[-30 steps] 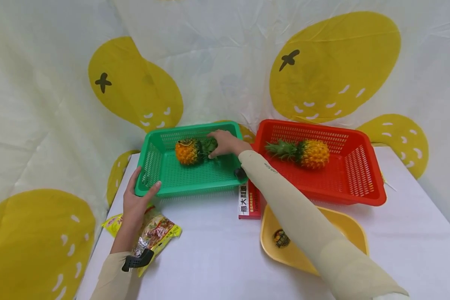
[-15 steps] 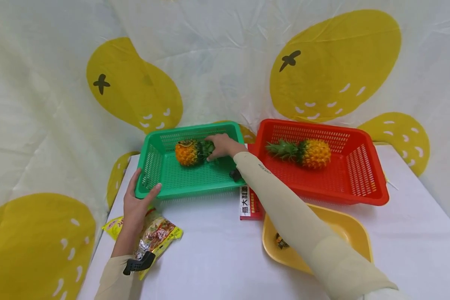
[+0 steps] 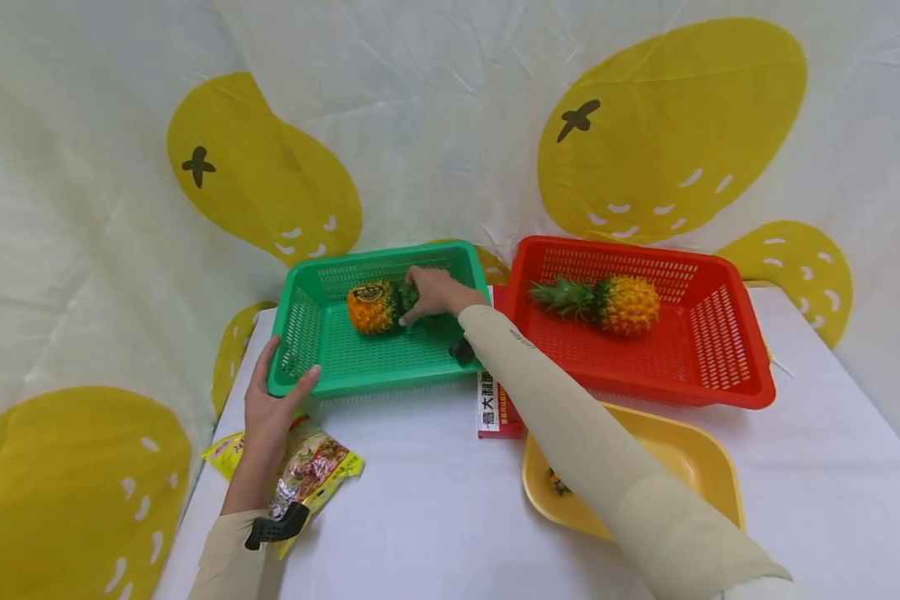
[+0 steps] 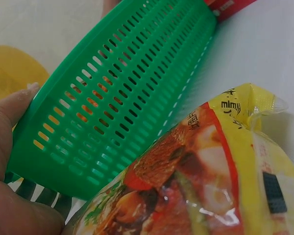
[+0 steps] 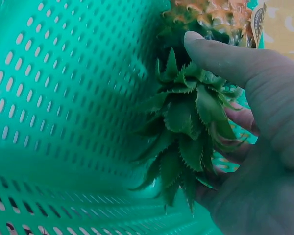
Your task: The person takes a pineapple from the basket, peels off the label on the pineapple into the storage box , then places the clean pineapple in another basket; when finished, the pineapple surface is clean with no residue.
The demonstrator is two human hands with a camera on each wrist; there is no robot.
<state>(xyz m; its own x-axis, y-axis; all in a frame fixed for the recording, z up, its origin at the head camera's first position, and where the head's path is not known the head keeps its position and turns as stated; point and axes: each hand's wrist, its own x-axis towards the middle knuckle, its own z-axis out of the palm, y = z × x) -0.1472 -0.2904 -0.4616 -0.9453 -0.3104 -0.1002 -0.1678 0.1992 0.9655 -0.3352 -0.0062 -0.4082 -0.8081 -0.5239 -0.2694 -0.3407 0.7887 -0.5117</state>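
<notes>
A pineapple (image 3: 372,307) with a dark label lies on its side in the green basket (image 3: 375,360), its crown pointing right. My right hand (image 3: 433,293) grips the leafy crown (image 5: 179,117) from above. In the right wrist view its thumb lies where crown meets fruit, with the other fingers partly hidden behind the leaves. My left hand (image 3: 272,410) holds the near-left corner of the green basket, thumb along the front and fingers along the left side. Just below that hand, a yellow food packet (image 4: 186,181) lies on the table, partly covered by my left forearm.
A red basket (image 3: 720,398) to the right holds another pineapple (image 3: 627,305). Between the baskets lies a red-and-white box (image 3: 498,408). My right forearm crosses over a yellow tray (image 3: 690,454). A fruit-print cloth (image 3: 450,125) hangs behind the table.
My right hand has slid left along the crown towards the fruit. The pineapple has turned slightly, showing more of its label. My left hand stays at the basket corner.
</notes>
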